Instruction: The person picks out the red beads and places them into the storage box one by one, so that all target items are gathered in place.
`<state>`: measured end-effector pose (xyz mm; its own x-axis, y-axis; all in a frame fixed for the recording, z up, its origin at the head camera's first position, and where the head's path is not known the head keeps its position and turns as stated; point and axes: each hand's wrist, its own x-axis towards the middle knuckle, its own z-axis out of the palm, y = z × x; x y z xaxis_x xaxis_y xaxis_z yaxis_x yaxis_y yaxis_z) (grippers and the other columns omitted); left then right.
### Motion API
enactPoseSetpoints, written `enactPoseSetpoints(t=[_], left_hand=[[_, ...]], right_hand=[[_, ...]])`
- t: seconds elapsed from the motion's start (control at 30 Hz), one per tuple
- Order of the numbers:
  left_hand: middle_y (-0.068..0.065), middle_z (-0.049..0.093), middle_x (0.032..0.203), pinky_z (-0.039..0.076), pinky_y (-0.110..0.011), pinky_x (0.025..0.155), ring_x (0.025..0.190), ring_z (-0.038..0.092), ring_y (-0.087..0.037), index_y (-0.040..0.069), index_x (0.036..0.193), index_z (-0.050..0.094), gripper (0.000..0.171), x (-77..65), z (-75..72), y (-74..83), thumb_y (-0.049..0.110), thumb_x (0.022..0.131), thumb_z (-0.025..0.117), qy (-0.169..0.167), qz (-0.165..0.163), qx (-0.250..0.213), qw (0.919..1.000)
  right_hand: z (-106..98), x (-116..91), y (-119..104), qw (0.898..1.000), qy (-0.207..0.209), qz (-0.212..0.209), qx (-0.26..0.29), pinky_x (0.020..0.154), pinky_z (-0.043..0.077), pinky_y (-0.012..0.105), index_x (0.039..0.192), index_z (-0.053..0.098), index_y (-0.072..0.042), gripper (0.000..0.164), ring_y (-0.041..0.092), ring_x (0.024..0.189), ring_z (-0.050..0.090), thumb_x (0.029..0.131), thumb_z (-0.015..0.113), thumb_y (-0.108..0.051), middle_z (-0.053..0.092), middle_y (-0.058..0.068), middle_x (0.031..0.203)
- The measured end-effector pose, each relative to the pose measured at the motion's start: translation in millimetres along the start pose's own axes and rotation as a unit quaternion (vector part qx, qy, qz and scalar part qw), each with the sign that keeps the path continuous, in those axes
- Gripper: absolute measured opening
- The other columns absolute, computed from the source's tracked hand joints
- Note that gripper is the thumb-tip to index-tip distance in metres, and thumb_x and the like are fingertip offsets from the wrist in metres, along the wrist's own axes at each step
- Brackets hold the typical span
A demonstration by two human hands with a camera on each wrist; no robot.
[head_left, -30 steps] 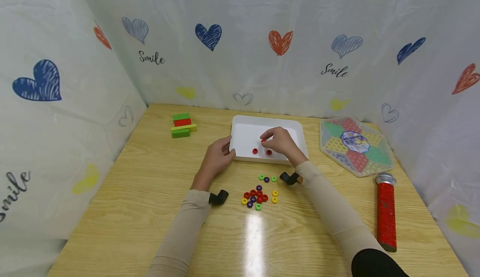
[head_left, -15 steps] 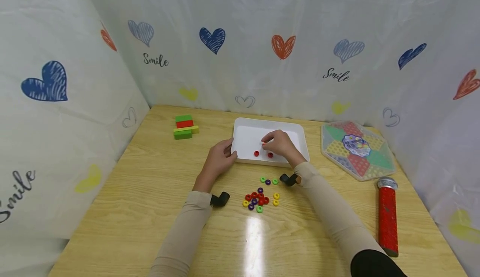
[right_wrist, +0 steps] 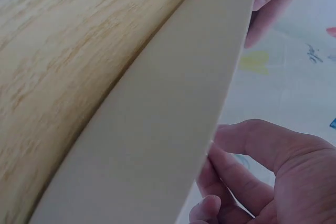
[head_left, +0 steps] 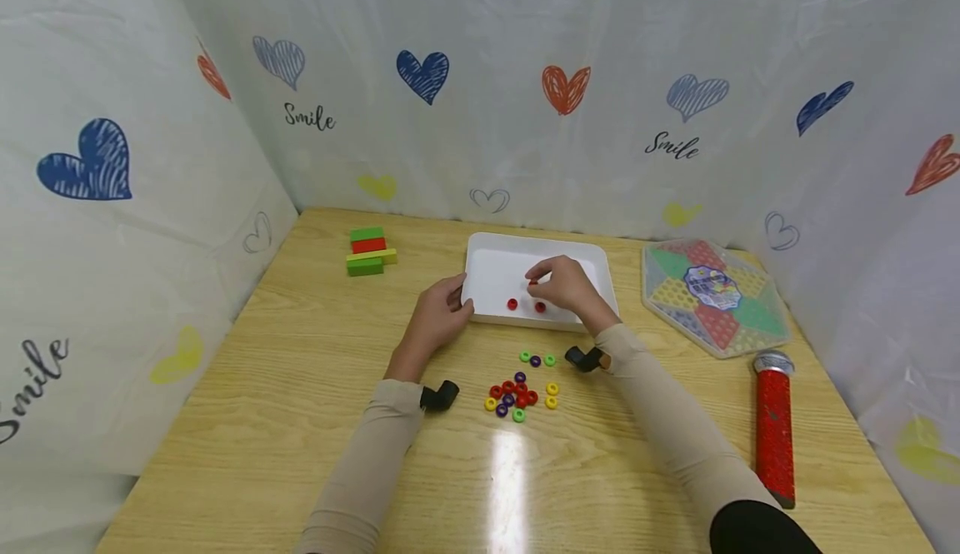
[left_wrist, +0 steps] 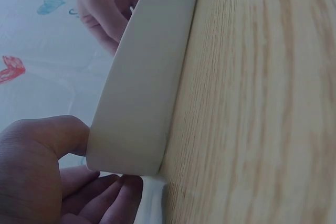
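A shallow white tray stands near the back of the table, and my left hand grips its left front corner. In the left wrist view the thumb lies against the tray's rim, with the other fingers curled by the corner. Over the tray's right half, my right hand pinches a small red ring bead between thumb and fingers. Two more red ring beads lie on the tray floor, a left one and a right one. The right wrist view hides the pinched bead behind the tray wall.
In front of the tray lies a loose group of red, yellow, purple and green ring beads. Coloured blocks sit at the back left. On the right are a hexagonal game box and a red microphone-shaped object.
My right hand has shifted slightly right over the tray with the red bead at its fingertips. The left hand keeps its place at the tray corner.
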<state>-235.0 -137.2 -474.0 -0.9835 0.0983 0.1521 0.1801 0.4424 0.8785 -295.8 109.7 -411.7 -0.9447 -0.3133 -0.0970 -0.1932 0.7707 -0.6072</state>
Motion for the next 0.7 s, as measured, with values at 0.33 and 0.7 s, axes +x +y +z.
enactPoseSetpoints(t=[0.33,0.7], left_hand=[[-0.019,0.055,0.146,0.052,-0.033,0.105,0.133,0.058,-0.026,0.000,0.148,0.049,0.057,0.3,1.1,0.5,0.016,0.095,0.064,0.002,-0.003,0.005,1.0000],[-0.018,0.055,0.147,0.053,-0.034,0.106,0.132,0.059,-0.026,0.001,0.148,0.049,0.057,1.9,1.3,1.8,0.016,0.095,0.064,0.003,-0.012,0.018,0.9998]], right_hand=[[-9.7,-17.4,-11.8,0.999,0.010,-0.033,-0.008,0.070,0.049,0.032,0.114,0.077,-0.007,0.028,0.024,0.087,0.057,0.089,0.075,-0.019,0.075,0.011,0.114],[-15.6,-51.0,-32.9,0.996,0.022,-0.087,0.014,0.060,0.040,0.030,0.113,0.077,-0.007,0.027,0.018,0.067,0.046,0.087,0.076,-0.017,0.075,0.011,0.113]])
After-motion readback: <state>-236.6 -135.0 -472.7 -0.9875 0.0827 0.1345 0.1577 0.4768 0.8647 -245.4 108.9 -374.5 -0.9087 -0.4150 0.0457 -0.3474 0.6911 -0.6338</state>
